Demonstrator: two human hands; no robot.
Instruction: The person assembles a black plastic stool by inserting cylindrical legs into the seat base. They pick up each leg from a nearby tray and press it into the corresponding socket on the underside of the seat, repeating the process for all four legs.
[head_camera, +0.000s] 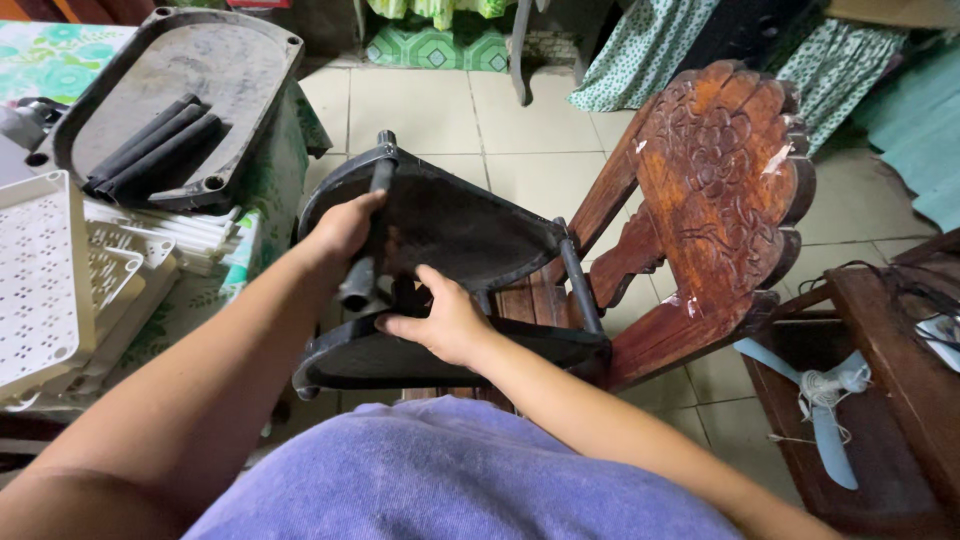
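Observation:
A dark plastic rack of two shelves (455, 225) joined by black tube legs lies tilted on the seat of a carved wooden chair (715, 190). My left hand (345, 228) grips a black tube leg at the rack's left corner. My right hand (445, 322) rests on the rim of the lower shelf (400, 362), fingers spread toward the gap between the two shelves. Another tube leg (580, 288) stands at the rack's right corner.
On the table at left lies a third dark shelf (240, 70) with loose black tubes (150, 148) on it, beside stacked white perforated shelves (45, 275) and white tubes. A wooden bench with a light-blue fan blade (825, 420) is at right. Tiled floor beyond.

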